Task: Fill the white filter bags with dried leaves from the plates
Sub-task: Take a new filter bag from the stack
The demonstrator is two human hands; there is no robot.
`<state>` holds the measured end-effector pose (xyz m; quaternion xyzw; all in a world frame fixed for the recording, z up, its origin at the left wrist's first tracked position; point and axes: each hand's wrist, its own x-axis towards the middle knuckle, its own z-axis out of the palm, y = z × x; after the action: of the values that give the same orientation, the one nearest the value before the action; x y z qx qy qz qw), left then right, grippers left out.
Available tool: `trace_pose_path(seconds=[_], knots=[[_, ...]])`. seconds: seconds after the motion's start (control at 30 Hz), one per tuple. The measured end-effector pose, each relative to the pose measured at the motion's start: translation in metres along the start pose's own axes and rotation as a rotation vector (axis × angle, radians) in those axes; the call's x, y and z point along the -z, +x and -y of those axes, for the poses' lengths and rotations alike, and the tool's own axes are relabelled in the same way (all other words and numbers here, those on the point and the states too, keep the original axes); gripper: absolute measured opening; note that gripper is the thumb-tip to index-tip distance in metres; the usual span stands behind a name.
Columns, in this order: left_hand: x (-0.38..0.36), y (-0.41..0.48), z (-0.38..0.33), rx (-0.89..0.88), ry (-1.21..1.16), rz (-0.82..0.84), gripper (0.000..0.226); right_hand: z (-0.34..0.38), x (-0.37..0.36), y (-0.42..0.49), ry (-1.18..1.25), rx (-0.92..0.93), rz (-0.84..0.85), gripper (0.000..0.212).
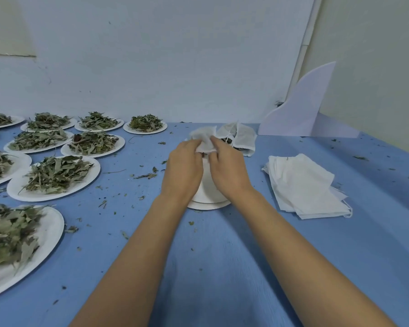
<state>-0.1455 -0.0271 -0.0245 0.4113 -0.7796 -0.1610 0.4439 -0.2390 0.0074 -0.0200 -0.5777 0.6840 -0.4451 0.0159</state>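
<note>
L hand point(183, 167) & R hand point(227, 166), fingers curled, both pinch one filter bag point(203, 136) over plate stack point(208, 194). Keep bag mouth up & open, so spills land on plate.

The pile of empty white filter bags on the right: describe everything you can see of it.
The pile of empty filter bags is white, thin and cloth-like, flat and slightly wrinkled. The bags lie loosely fanned, edges offset, on the right side of the blue table. A thin drawstring loop sticks out at the near right corner. A small leaf crumb sits at the far edge. Nothing else touches the pile.
</note>
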Motion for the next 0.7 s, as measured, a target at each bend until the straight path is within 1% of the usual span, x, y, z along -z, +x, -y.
trace_pose_path(seconds=[0.1, 0.2, 0.27, 0.33, 0.4, 0.47, 0.5, 0.53, 0.6, 0.63, 0.7], knots=[[-0.0022, -0.0031, 0.0032, 0.013, -0.034, -0.023, 0.034, -0.006, 0.0006, -0.0009, 0.106, -0.059, 0.018, 0.043], [-0.0037, -0.0056, 0.0055, 0.026, -0.063, -0.015, 0.046, -0.0086, -0.0047, -0.0029, 0.085, -0.022, 0.025, 0.049], [-0.0022, -0.0038, 0.0051, 0.067, -0.162, 0.031, 0.051, -0.0101, -0.0071, -0.0036, 0.107, -0.036, 0.019, 0.052], [-0.0001, 0.0004, 0.0047, 0.167, -0.265, 0.082, 0.049, -0.0104, -0.0059, -0.0027, 0.199, -0.091, -0.002, 0.051], [0.0003, 0.0034, 0.006, 0.223, -0.357, 0.131, 0.047, -0.0098, -0.0039, -0.0015, 0.303, -0.13, -0.02, 0.051], [0.0015, 0.0018, 0.0055, 0.206, -0.409, 0.186, 0.048, -0.0093, -0.0019, -0.0005, 0.374, -0.147, -0.046, 0.049], [0.0019, 0.0005, 0.0059, 0.178, -0.389, 0.203, 0.048, -0.0098, -0.0006, -0.0001, 0.402, -0.156, -0.066, 0.049], [0.0022, -0.0009, 0.0067, 0.147, -0.325, 0.202, 0.05, -0.0108, 0.0006, -0.0003, 0.42, -0.169, -0.089, 0.048], [0.002, -0.0013, 0.0101, 0.122, -0.169, 0.134, 0.055, -0.0122, 0.0013, -0.0021, 0.417, -0.186, -0.13, 0.045], [0.002, -0.0003, 0.0104, 0.143, -0.155, 0.089, 0.055, -0.0125, 0.0006, -0.0036, 0.398, -0.186, -0.144, 0.043], [0.0009, 0.0016, 0.006, 0.204, -0.299, 0.036, 0.048, -0.0115, -0.0014, -0.0059, 0.366, -0.177, -0.161, 0.038]])
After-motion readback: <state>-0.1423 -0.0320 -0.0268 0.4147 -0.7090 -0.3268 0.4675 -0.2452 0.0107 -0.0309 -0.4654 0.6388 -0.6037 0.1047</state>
